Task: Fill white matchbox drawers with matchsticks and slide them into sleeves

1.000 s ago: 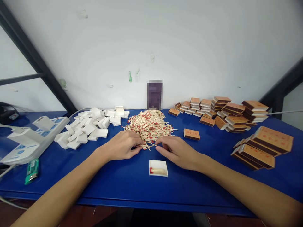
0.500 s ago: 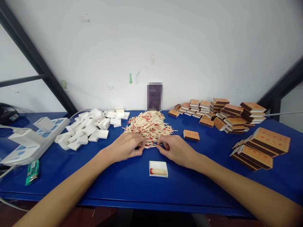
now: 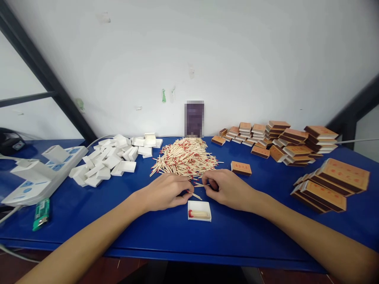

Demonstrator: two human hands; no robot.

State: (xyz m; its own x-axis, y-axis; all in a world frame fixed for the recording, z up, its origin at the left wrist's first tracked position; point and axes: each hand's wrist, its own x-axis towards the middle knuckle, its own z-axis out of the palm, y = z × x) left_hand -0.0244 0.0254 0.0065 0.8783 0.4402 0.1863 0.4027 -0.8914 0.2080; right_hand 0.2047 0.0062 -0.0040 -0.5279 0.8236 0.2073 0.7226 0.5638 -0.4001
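A heap of red-tipped matches lies on the blue table. Just in front of it, my left hand is curled and pinches a few matches whose ends stick out to the right. My right hand is curled too, its fingertips pinched on matches near the heap's front edge. A small white inner tray with a few matches in it sits below and between both hands.
Several empty white trays are piled at the left. Brown matchbox sleeves are stacked at the right, with more nearer me and a single one by the heap. A white power strip and green lighter lie far left.
Both hands have drawn back from the heap toward me, carrying matches, and now sit just above the white tray.
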